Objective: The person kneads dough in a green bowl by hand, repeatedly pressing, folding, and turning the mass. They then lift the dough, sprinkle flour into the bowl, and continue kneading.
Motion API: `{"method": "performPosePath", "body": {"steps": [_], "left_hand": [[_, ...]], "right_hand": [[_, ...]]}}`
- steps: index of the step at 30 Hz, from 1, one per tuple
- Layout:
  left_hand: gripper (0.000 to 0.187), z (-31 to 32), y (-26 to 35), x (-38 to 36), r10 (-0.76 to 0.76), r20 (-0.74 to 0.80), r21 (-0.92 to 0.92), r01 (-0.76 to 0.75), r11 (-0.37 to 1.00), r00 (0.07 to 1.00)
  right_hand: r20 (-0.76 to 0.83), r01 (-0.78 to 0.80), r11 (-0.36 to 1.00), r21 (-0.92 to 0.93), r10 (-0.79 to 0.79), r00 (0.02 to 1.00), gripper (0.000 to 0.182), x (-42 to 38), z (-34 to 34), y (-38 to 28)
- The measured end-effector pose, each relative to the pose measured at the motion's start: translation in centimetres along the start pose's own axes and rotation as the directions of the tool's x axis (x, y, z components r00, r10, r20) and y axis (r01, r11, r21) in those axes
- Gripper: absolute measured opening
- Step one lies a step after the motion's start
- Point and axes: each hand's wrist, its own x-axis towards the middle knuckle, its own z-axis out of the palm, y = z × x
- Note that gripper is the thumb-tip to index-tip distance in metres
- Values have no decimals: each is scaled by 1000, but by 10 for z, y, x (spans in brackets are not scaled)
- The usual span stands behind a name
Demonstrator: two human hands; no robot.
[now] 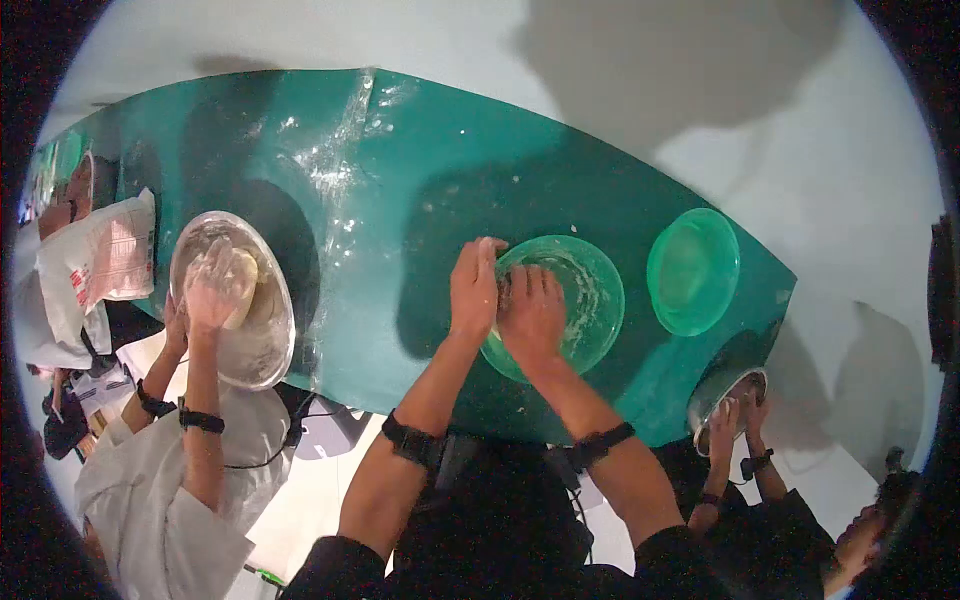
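Note:
A green translucent bowl (597, 300) stands in front of me, with pale floury streaks on its inner wall. My left hand (474, 290) is at the bowl's left rim, fingers close together and curved against its side. Just beside it, my right hand (532, 308) reaches palm down over the left part of the bowl, its fingers stretched away from me. What lies beneath the right palm is hidden. Both of my wrists wear black bands.
A second green bowl (693, 272) stands to the right on the green table (370, 340). To the left, a co-worker's hand presses pale dough (243, 290) in a metal bowl (268, 360). Another person works at a metal bowl (708, 395) on the right. A white sack (105, 255) lies far left.

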Motion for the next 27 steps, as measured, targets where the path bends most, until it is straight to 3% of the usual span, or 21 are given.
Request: {"method": "performPosePath", "body": {"steps": [3, 5, 9, 12, 15, 18, 21, 24, 27], "left_hand": [[29, -6, 0, -7, 11, 8, 175, -12, 984, 1000], [29, -5, 13, -5, 60, 80, 341, -84, 936, 995], [29, 2, 10, -11, -4, -82, 380, 35, 924, 997], [30, 6, 9, -14, 22, -112, 384, 23, 923, 993], [32, -2, 9, -13, 106, -58, 469, -67, 881, 993], [34, 6, 9, -18, 59, -91, 530, -2, 848, 994], [34, 10, 11, -20, 37, -108, 506, 23, 862, 993], [34, 7, 14, -19, 35, -105, 498, 22, 867, 994], [33, 10, 15, -19, 54, -136, 478, 18, 878, 989]], "right_hand": [[-90, 24, 999, 35, -21, 996, 30, 5, 16, 8], [-174, 173, 976, 133, -149, 973, 25, 22, 25, 30], [-197, 538, 829, 151, -508, 838, 21, 57, 23, 74], [-228, 396, 912, 110, -364, 903, 21, 46, 19, 59], [-163, 208, 941, 265, -169, 972, 21, 25, 2, 40], [-51, -16, 907, 420, 41, 998, 21, 4, -19, 23], [182, -312, 738, 598, 255, 950, 23, -11, -30, 27], [243, -493, 709, 505, 431, 869, 23, 8, -39, 37], [43, -277, 925, 262, 276, 960, 26, 27, -26, 53]]}}
